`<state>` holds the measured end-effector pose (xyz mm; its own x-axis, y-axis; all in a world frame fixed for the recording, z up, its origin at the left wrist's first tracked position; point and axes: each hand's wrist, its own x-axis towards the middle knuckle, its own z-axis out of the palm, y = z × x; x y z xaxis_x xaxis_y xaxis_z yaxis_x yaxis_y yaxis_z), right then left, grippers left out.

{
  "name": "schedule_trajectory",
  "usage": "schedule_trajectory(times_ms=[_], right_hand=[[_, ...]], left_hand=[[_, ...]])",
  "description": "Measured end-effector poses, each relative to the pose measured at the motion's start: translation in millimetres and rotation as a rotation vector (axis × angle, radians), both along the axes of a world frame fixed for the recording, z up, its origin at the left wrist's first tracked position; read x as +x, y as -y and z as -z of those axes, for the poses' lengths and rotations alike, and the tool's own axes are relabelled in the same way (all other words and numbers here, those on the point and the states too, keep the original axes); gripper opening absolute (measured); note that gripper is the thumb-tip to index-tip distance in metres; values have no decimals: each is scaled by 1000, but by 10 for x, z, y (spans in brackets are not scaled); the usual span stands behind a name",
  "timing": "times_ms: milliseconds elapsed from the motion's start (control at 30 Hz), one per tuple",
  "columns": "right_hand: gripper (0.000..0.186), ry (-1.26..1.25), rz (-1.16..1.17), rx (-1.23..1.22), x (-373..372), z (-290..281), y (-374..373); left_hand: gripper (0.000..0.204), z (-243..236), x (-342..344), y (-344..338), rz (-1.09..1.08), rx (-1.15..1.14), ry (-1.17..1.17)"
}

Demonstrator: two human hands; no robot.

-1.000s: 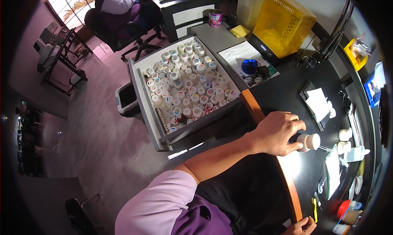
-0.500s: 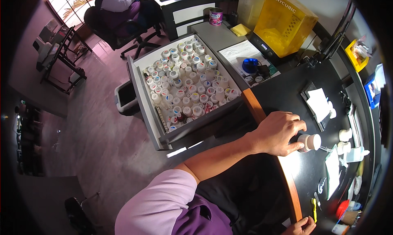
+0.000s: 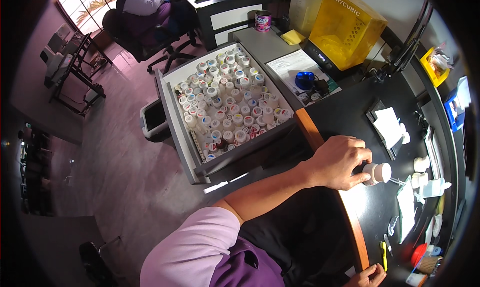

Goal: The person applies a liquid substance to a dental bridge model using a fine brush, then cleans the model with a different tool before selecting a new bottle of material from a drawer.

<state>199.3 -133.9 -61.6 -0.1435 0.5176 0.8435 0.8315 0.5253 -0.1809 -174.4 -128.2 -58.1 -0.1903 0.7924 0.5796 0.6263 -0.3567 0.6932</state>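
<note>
With its thumb and fingers closed around the side, my left hand (image 3: 342,162) holds a small round jar with a pale lid (image 3: 382,172) at the near part of the black desk (image 3: 345,119). The jar is tilted, its lid facing right. At the bottom edge, my right hand (image 3: 371,276) rests by the desk's wooden edge (image 3: 354,229), fingers loosely bent and apart, partly cut off by the frame. A slim yellow tool (image 3: 384,257) lies beside it. Left of my arm, an open drawer (image 3: 181,132) holds many small white-lidded jars (image 3: 230,100).
White cups (image 3: 421,164), a clear squeeze bottle (image 3: 434,188) and a folded cloth (image 3: 406,212) lie along the right. Farther back are a black stand with white paper (image 3: 388,127) and a yellow-covered machine (image 3: 347,29). Someone sits in an office chair (image 3: 135,34). A bin (image 3: 154,118) stands beside the drawer.
My left hand and the jar have barely shifted. Everything else looks the same.
</note>
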Motion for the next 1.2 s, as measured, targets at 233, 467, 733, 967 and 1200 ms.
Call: schedule_trajectory(times_ms=[233,467,733,967,1200], right_hand=[[11,-25,-3,-5,-19,-3,5],[11,-3,-9,-4,-41,-33,11],[10,3,10,-8,-48,-36,21],[9,-17,19,-18,-67,-20,24],[7,36,26,-17,-39,-21,11]], left_hand=[[29,-4,2,-2,2,2,-3],[29,-4,-8,-2,6,6,-7],[29,-9,-7,6,7,15,12],[29,-4,-27,16,16,49,30],[29,9,-22,17,34,47,63]])
